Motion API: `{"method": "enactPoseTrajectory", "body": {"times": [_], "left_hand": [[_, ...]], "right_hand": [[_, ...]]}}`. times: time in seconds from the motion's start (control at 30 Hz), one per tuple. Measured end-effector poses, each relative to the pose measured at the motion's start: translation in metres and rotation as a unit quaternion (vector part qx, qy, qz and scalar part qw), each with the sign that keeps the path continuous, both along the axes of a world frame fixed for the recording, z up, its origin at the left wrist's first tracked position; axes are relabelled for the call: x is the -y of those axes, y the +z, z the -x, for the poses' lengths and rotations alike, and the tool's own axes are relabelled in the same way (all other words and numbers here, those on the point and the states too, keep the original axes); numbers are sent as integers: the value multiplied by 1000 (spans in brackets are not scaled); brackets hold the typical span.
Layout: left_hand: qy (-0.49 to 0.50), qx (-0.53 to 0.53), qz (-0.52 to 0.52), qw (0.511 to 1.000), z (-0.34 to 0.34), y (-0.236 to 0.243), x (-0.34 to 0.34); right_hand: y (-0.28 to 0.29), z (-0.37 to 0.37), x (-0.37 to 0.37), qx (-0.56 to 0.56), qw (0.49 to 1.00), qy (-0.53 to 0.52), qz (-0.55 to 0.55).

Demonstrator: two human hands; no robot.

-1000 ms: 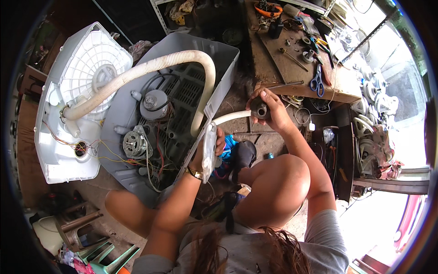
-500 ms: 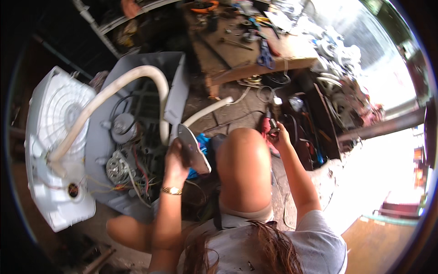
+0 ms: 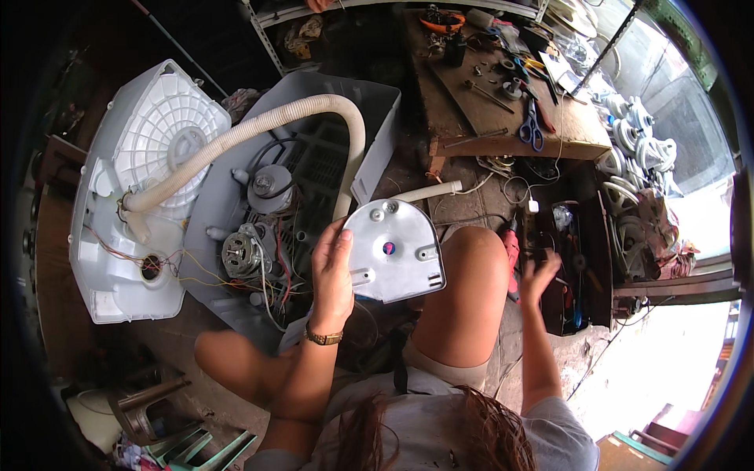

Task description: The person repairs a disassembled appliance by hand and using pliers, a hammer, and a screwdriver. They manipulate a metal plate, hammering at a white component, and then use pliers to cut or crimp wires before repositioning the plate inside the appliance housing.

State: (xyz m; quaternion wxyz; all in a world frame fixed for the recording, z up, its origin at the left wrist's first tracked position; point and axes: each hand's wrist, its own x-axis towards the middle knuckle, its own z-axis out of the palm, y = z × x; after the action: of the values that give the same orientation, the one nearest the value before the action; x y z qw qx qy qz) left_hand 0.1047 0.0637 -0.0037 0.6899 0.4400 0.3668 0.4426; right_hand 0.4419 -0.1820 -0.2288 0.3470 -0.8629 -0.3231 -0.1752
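Observation:
My left hand (image 3: 333,271) grips the left edge of a flat grey plastic cover (image 3: 395,250) with rounded top and several screw bosses, held above my raised knee. Behind it lies an opened grey washing-machine base (image 3: 236,235) showing two motors, wires and a cream corrugated hose (image 3: 259,125). My right hand (image 3: 538,276) is blurred, fingers spread and holding nothing, beside a red-handled tool (image 3: 511,253) and above a dark toolbox (image 3: 577,267) on the floor.
A white tub top panel (image 3: 126,204) lies at the left. A wooden bench (image 3: 510,94) holds blue-handled scissors (image 3: 530,129), pliers and small parts. White plastic parts are piled at the right. Stools stand at the lower left.
My left hand has turned the grey cover flat toward the camera. My right hand has dropped from the bench side to the toolbox. The view shifted.

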Motion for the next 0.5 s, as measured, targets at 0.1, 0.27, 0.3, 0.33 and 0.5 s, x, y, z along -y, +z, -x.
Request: {"method": "enactPoseTrajectory", "body": {"times": [0.1, 0.27, 0.3, 0.33, 0.5], "left_hand": [[-7, -15, -40, 999, -1, 9, 4], [-17, -36, -91, 995, -3, 20, 7], [-10, -52, -107, 993, 1, 20, 8], [-3, -64, -125, 990, 2, 19, 8], [-17, -91, -181, 979, -1, 20, 10]], "right_hand": [[-55, 48, -10, -131, 987, 55, 74], [-144, 87, 27, -82, 936, 61, 336], [-140, 95, 18, -197, 924, 7, 327], [-132, 103, 14, -306, 896, -52, 317], [-152, 105, 32, -438, 827, -111, 335]]}}
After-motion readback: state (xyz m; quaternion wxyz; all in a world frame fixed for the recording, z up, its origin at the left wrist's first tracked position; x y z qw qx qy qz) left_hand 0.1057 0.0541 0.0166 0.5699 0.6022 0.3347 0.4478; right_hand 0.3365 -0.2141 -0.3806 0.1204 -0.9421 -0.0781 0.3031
